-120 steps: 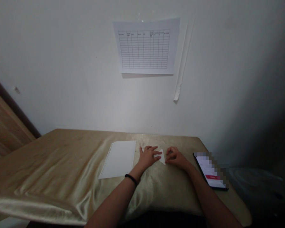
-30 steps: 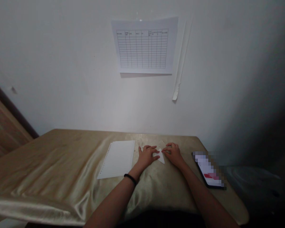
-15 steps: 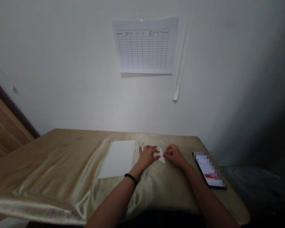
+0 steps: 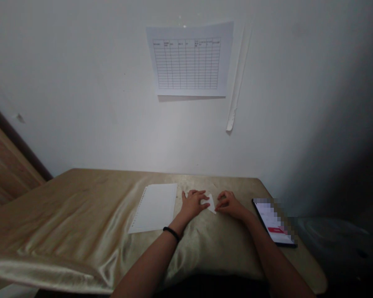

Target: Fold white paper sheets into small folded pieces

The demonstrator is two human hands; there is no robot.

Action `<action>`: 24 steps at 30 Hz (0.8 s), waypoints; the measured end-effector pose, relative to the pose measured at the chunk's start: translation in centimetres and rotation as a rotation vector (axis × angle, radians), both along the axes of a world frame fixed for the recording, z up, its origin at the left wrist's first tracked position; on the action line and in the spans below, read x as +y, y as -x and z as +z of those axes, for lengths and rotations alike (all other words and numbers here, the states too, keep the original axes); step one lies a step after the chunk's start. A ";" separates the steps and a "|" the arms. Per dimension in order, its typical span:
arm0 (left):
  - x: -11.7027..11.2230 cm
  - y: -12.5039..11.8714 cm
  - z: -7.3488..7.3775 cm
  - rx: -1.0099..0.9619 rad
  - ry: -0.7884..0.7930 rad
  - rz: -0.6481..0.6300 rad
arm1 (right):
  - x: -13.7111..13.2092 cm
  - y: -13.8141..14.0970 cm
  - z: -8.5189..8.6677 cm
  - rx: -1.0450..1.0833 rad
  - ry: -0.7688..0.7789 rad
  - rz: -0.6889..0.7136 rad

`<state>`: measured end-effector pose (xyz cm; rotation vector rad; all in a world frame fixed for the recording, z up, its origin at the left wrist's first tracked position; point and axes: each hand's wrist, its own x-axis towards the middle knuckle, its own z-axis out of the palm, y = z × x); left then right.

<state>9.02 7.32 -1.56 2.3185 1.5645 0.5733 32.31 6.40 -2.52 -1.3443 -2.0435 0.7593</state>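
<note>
A small white piece of folded paper [image 4: 211, 203] lies on the table between my two hands, its left part covered by fingers. My left hand [image 4: 195, 203], with a black band at the wrist, holds the paper by its left side. Its thumb and forefinger rest on the paper a little apart, and the other fingers are spread behind. At the lower right corner of the paper, my right hand [image 4: 228, 204] has thumb and fingertip pinched together. The other right fingers are curled above.
A stack of white loose-leaf sheets [image 4: 157, 207] with punched holes lies left of my hands. To the right is a phone [image 4: 275, 227] with a lit screen. A shiny gold cloth [image 4: 90, 215] covers the table. A printed table sheet [image 4: 191, 62] hangs on the wall behind.
My right hand has slid slightly down along the paper's right edge to its lower corner. My left hand and the paper stay in place.
</note>
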 end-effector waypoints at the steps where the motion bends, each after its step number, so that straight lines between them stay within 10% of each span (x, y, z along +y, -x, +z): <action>1: 0.0 0.0 0.0 -0.002 -0.002 0.000 | -0.1 -0.1 0.1 -0.002 0.013 0.018; 15: -0.4 0.0 0.3 0.040 -0.038 -0.049 | 0.5 -0.2 -0.3 0.023 -0.224 -0.120; 24: -0.4 -0.1 0.9 -0.005 -0.050 0.029 | 0.1 1.1 -0.3 -0.099 -0.243 0.022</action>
